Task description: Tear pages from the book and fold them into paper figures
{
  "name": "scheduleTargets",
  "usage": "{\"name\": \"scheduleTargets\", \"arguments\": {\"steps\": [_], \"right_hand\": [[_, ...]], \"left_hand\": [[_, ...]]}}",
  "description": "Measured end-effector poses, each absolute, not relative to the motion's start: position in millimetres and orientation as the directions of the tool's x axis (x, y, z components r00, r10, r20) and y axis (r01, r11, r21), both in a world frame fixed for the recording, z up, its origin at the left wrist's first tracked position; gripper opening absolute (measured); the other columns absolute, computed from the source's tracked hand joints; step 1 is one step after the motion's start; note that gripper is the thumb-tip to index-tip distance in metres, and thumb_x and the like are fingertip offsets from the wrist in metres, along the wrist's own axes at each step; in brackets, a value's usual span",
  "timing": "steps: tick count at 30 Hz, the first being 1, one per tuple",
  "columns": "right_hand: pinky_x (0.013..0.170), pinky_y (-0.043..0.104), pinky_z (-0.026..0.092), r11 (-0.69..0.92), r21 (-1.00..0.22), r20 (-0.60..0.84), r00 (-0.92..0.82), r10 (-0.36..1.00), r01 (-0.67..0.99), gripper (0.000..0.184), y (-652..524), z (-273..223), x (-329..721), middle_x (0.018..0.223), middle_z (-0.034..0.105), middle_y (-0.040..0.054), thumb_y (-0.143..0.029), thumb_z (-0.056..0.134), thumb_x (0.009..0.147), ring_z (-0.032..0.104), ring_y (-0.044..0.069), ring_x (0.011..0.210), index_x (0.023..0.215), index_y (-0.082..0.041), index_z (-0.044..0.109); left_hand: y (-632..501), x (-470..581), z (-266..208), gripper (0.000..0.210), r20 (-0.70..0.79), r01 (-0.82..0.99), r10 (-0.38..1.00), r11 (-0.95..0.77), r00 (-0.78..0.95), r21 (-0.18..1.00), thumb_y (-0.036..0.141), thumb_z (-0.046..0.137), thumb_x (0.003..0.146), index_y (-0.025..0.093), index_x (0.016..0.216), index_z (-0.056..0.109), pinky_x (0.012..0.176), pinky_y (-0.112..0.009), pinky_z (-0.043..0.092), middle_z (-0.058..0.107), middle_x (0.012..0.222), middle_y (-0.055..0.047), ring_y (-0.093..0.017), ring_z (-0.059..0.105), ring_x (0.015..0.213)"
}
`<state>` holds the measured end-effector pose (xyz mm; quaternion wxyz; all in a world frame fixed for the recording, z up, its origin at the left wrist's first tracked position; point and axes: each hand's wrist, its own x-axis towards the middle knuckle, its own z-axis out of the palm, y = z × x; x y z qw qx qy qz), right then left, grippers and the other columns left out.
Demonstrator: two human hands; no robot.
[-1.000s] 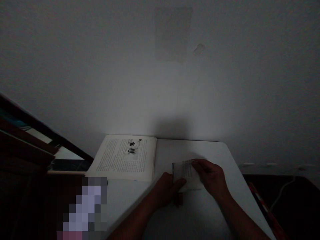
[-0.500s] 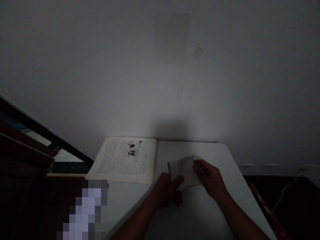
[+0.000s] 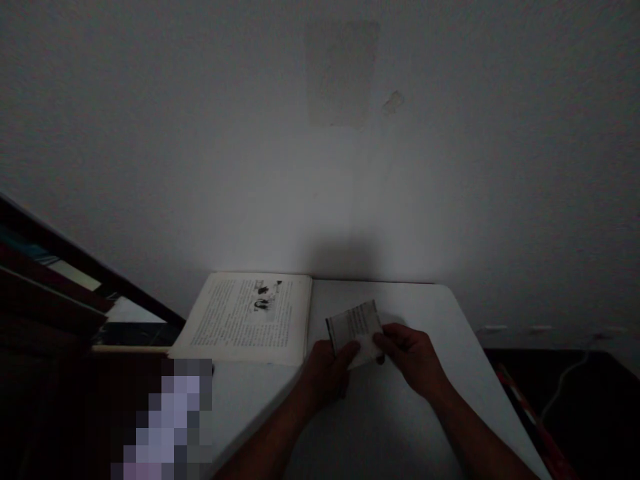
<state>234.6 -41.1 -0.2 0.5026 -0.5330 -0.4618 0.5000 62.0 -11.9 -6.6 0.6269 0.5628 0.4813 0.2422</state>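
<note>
Both of my hands hold a small folded piece of printed paper (image 3: 357, 328) above the white table. It is tilted, with its right side higher, and lines of text show on its face. My left hand (image 3: 326, 375) grips the lower left part, thumb on top. My right hand (image 3: 411, 355) pinches the lower right edge between thumb and fingers. Some fingertips are hidden behind the paper. To the left of my hands lies a printed page or book (image 3: 243, 320) with columns of text and a black-and-white picture.
The white table (image 3: 425, 313) stands against a pale wall (image 3: 200, 167) with a grey patch. Dark wooden furniture (image 3: 45, 293) is at the left. At the right, a pale cable (image 3: 565, 387) hangs over a dark area. A blurred-out patch covers the lower left.
The paper has shifted slightly left and up and tilted more. My right hand has moved from its upper right corner down to the lower right edge. My left hand keeps its grip.
</note>
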Motion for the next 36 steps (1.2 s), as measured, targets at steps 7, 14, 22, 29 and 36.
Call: {"name": "scheduleTargets", "arguments": {"steps": [7,14,22,29,36], "right_hand": [[0.056,0.025,0.046,-0.056,-0.998,-0.056,0.048,0.997,-0.006,0.019,-43.4,-0.1,237.3,0.058,0.065,0.0015,-0.035,0.063,0.077,0.060,0.014,0.054,0.076,-0.016,0.063],[0.054,0.025,0.046,-0.057,-0.997,-0.052,0.077,0.996,0.060,0.021,-44.6,-2.7,236.2,0.058,0.065,0.0024,-0.036,0.063,0.077,0.059,0.014,0.054,0.073,-0.015,0.064],[0.058,0.025,0.047,-0.002,-1.000,-0.002,0.061,0.998,0.007,0.018,-45.4,2.9,234.6,0.061,0.065,0.0014,-0.034,0.060,0.079,0.059,0.013,0.057,0.078,-0.016,0.063],[0.056,0.025,0.046,-0.048,-0.996,-0.047,-0.024,0.999,-0.075,0.017,-46.7,-5.2,223.7,0.062,0.065,0.0013,-0.032,0.065,0.075,0.059,0.014,0.057,0.075,-0.017,0.059],[0.049,0.023,0.043,-0.040,-0.999,-0.039,-0.040,0.998,-0.022,0.017,-46.8,-4.7,219.1,0.052,0.060,-0.0013,-0.032,0.064,0.075,0.055,0.012,0.047,0.068,-0.016,0.060]], "left_hand": [[-11.4,63.5,-2.0,0.041,-0.315,0.140,0.878,0.283,0.362,0.949,0.050,0.052,0.077,0.010,0.082,0.059,0.031,-0.017,0.028,0.050,0.050,0.001,-0.006,0.039,0.032],[-12.4,64.4,-5.0,0.043,-0.321,0.072,0.862,0.319,0.393,0.945,0.053,0.052,0.076,0.010,0.077,0.058,0.029,-0.017,0.024,0.043,0.042,0.004,-0.006,0.035,0.028],[-12.7,63.4,-10.5,0.043,-0.298,0.047,0.874,0.304,0.384,0.952,0.052,0.052,0.078,0.011,0.083,0.060,0.029,-0.017,0.026,0.046,0.045,0.003,-0.006,0.038,0.029],[-16.4,67.2,-4.2,0.043,-0.275,0.004,0.892,0.293,0.360,0.956,0.054,0.052,0.077,0.012,0.075,0.058,0.028,-0.017,0.025,0.045,0.043,0.004,-0.005,0.034,0.026],[-17.9,69.3,-3.5,0.041,-0.250,0.013,0.902,0.263,0.353,0.965,0.052,0.048,0.080,0.013,0.067,0.054,0.028,-0.016,0.023,0.042,0.038,0.004,-0.006,0.034,0.027]]}}
